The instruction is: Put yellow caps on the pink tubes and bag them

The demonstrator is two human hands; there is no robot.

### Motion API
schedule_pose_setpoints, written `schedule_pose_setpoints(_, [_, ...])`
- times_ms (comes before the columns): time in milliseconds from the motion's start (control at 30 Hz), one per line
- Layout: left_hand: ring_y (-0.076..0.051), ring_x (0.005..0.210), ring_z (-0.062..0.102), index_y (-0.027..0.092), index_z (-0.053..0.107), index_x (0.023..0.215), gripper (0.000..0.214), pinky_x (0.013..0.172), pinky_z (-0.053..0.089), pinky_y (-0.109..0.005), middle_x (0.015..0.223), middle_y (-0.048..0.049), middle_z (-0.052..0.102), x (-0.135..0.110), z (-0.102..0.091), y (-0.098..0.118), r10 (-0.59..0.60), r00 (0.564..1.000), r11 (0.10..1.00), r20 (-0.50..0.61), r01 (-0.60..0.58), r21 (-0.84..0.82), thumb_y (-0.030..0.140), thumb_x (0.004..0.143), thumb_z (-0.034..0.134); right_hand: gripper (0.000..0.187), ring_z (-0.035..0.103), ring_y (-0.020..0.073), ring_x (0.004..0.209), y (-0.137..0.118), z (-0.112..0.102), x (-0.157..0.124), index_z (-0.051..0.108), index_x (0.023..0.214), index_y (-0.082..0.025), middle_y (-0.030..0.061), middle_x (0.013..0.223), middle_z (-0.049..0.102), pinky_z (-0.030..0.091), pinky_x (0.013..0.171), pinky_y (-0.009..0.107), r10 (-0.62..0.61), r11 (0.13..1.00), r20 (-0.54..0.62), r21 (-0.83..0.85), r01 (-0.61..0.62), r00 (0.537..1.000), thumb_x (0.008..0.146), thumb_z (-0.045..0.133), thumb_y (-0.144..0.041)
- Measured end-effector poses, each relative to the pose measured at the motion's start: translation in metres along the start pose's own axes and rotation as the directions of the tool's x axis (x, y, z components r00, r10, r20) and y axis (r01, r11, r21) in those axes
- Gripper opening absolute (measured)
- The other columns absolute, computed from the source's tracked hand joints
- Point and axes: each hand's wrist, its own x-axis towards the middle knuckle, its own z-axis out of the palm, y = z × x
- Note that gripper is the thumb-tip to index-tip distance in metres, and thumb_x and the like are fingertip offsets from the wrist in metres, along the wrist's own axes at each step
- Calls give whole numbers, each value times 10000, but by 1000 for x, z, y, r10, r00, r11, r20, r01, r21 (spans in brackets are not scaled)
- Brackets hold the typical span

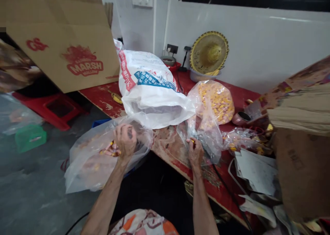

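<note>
A patterned cloth [143, 224] in orange, white and brown occupies the bottom edge of the view, between the forearms, and is cut off by the frame. The left hand [125, 141] is raised, with the wrist upright and the fingers curled into a closed grip on the gathered mouth of a clear plastic bag [100, 166]. The bag hangs to the left of and below the fingers, over a grey floor [33, 197]. Orange-yellow pieces lie inside the film just below the fingers; the film obscures them, so their kind cannot be confirmed.

The right hand [195, 153] is positioned over the edge of a red-painted table [177, 168], with the fingertips bunched together at a small yellow piece. The fingers partly hide this piece, so it cannot be determined whether they pinch it or the film of a second clear bag [206, 135].

Beyond the right fingertips lies a full bag of yellow pieces [213, 102], with a white printed sack [146, 83] further left. To the right of the fingers are loose papers [257, 171] and a cardboard box [301, 173], the box cut off by the frame edge. Farthest from the fingers, a straw hat [209, 52] stands against the wall, and a cardboard sheet printed MARSH MALLOW [59, 39] occupies the upper left.
</note>
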Motion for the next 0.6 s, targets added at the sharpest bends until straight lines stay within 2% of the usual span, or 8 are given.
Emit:
schedule_pose_setpoints(67, [-267,1060,637,205,636,968,115,1011,458,-456,1027,-105,695,-5,18,16,58,996,995,61,-52,-86,238,994,529,521,662,278,931,-1,-1,0,719,978,-172,146,981,733,509,866,398,4,1000,2,0,-4,1000,961,425,-602])
schedule_pose_setpoints(133, [-256,1063,635,211,634,975,108,1020,463,-435,1028,-95,696,-6,48,38,118,981,980,156,-90,-180,221,991,528,535,659,277,927,-1,-2,0,720,976,-172,144,977,729,508,856,396,8,1000,5,-7,-8,1000,957,430,-620])
schedule_pose_setpoints(200, [-255,1075,627,214,641,1003,138,1028,467,-423,1036,-95,691,0,84,58,120,957,973,263,-61,-223,194,991,505,545,657,274,929,-2,-3,0,720,982,-170,142,976,727,509,860,395,11,1000,14,-15,-10,1000,964,422,-627])
schedule_pose_setpoints(267, [-271,1154,606,195,646,1148,222,1064,459,-430,1167,-124,685,11,121,70,80,928,978,364,-2,-211,170,979,503,553,655,270,937,-3,-4,-1,722,994,-168,142,985,726,509,871,396,13,1000,20,-28,-12,1000,975,414,-627])
schedule_pose_setpoints(333, [-315,1260,561,155,593,1345,384,1101,440,-473,1340,-175,640,22,156,73,6,892,989,453,62,-134,169,967,526,560,655,267,946,-3,-5,-2,727,1012,-168,142,1000,727,508,875,393,16,999,26,-50,-15,1000,983,415,-632])
schedule_pose_setpoints(433, [-382,1360,493,135,539,1465,486,1141,402,-557,1447,-206,593,31,195,67,-26,804,996,594,71,-52,185,982,526,571,662,263,939,-4,-7,-2,738,1019,-166,144,1010,732,509,857,380,29,996,29,-87,-26,999,990,424,-642])
schedule_pose_setpoints(500, [-398,1387,468,151,558,1467,471,1161,376,-596,1475,-193,588,31,209,62,-15,761,998,648,56,-43,177,1000,498,584,667,262,926,-4,-9,-2,747,1019,-161,148,1016,736,509,841,371,38,994,27,-108,-34,999,994,425,-648])
schedule_pose_setpoints(600, [-392,1386,471,161,557,1481,475,1168,354,-625,1486,-186,589,29,218,61,-16,738,998,674,54,-36,142,1025,425,608,669,261,918,-6,-11,-2,757,1024,-162,152,1030,745,508,833,366,44,988,35,-148,-38,998,997,417,-665])
